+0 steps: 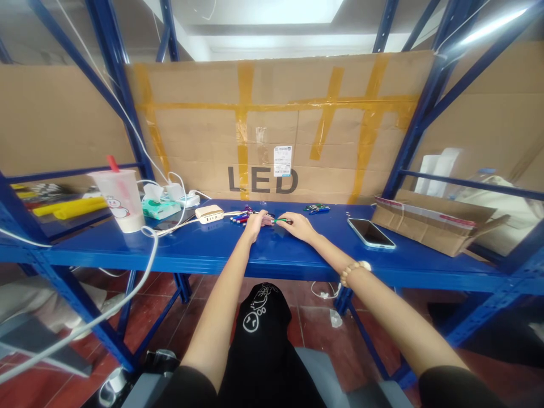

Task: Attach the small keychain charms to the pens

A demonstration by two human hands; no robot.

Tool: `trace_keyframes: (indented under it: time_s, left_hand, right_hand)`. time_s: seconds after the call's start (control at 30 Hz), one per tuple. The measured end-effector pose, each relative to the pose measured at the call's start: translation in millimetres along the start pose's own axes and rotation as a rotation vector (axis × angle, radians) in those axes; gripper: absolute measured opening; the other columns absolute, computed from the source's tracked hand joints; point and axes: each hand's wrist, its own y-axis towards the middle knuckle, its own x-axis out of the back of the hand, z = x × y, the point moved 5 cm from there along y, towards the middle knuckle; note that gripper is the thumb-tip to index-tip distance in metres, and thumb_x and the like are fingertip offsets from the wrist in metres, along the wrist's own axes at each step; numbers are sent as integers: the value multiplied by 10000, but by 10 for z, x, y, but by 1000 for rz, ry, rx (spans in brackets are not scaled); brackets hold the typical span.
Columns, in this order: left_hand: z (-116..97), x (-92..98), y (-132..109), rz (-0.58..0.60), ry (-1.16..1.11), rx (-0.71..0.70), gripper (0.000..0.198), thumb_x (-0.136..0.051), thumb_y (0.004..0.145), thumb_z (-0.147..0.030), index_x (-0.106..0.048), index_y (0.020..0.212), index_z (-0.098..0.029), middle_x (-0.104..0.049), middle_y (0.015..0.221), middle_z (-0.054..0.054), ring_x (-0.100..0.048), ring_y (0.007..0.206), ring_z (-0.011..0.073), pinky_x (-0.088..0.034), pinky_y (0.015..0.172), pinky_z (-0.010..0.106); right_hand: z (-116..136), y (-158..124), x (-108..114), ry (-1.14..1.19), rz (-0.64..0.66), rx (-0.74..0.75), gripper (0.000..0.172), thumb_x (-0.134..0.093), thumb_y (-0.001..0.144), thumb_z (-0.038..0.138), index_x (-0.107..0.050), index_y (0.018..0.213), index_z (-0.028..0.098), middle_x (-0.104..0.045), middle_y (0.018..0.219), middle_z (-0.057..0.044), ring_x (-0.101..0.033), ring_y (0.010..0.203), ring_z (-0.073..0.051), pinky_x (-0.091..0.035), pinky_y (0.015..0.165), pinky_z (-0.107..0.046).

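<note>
Both my hands sit close together at the middle of the blue steel shelf [204, 243], too small in view to show much detail. My right hand [298, 226] pinches a thin green pen-like item [281, 220]. My left hand [256, 225] reaches toward a small pinkish item [266, 220], and I cannot tell whether it grips it. Just left of that hand lies a small heap of slim coloured pens [240, 219]. Beyond my right hand lie several small blue and green items [317, 208].
A smartphone [370, 233] lies to the right, by a flattened cardboard box [433, 224]. To the left stand a beige power bank [209, 213] with white cables, a tissue pack [160, 207] and a plastic cup [119, 199]. Taped cardboard [276, 124] backs the shelf.
</note>
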Motion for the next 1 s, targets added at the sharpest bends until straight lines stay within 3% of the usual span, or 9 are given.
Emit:
trace_keyframes:
  time_s: [0.43,1.0]
  left_hand:
    - [-81,-6,-71,-10,18,37,388,-393,731,-365,-682,624,-129,-709,753,108,-640,775,217,-438,843,339]
    - [-51,0,-47,-6,16,3,383,-399,721,-367,-683,607,-137,-706,709,91,-637,740,204,-443,827,337]
  right_hand:
    - [16,-3,2,-28,35,-5,243,-505,837,422,-673,868,249,-669,900,0,-585,787,-143,-389,648,-226]
    - [37,-11,29,-27,-26,-11,234,-573,777,442,-689,796,240,-661,816,4,-560,691,-120,-380,605,-214]
